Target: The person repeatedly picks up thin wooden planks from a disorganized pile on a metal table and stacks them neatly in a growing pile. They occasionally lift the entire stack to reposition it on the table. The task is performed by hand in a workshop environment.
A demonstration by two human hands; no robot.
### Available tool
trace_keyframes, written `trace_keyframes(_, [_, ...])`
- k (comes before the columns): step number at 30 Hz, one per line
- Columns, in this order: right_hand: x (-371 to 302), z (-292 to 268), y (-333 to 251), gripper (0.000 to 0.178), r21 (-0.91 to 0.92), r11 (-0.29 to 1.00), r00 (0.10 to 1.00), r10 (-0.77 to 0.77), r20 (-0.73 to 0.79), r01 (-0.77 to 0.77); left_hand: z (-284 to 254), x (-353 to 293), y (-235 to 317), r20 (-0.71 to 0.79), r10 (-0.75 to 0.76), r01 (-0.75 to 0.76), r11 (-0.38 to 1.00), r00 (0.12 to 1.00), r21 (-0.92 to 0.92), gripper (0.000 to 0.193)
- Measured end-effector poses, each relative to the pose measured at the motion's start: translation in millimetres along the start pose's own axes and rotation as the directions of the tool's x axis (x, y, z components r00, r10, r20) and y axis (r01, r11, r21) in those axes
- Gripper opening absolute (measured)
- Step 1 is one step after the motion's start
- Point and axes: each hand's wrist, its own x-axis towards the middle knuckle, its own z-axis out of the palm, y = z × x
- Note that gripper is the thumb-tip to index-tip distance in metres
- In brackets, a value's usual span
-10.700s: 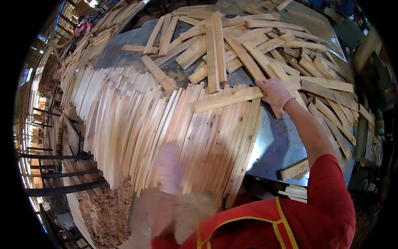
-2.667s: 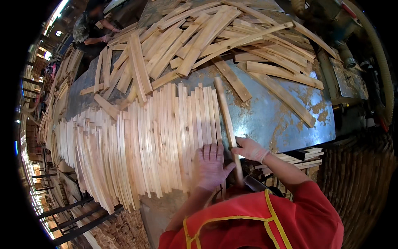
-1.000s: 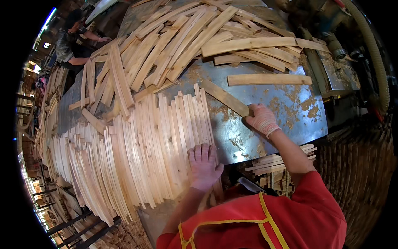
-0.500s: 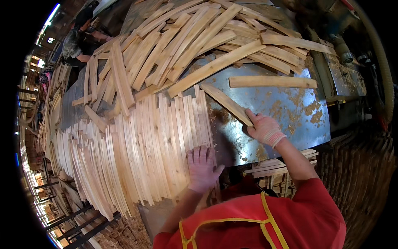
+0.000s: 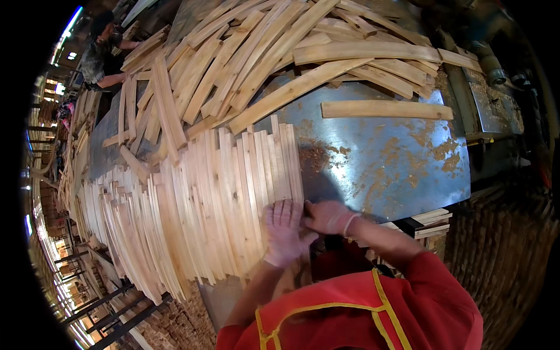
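One row of wooden strips (image 5: 216, 192), too many to count, runs from the left to beneath the left hand (image 5: 284, 230), flat with thumb out. Beyond it lies one heap of planks (image 5: 242, 55). The right hand (image 5: 326, 217) curls at the row's edge, its grip unclear. Farther right, beyond, one lone plank (image 5: 385, 109) rests on the surface (image 5: 373, 169).

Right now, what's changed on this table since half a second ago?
The right hand has moved left and nearer the body, to the right edge of the strips. The slanted board it held is no longer on the metal table; I can't pick it out. Another board now lies across the pile. The left hand stays on the strips; the lone board hasn't moved.
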Motion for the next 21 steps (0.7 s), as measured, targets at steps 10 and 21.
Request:
trace_keyframes(10, [-23, -211, 185, 0.074, -0.42, 0.749, 0.775, 0.193, -0.601, -0.513, -11, 3, 10, 0.081, 0.007, -0.015, 0.995, 0.997, 0.096, 0.079])
trace_keyframes(21, [-41, -54, 35, 0.055, -0.199, 0.978, 0.802, -0.073, -0.593, -0.058, -10, -56, -14, -0.141, -0.073, 0.056, 0.991, 0.987, -0.123, 0.065])
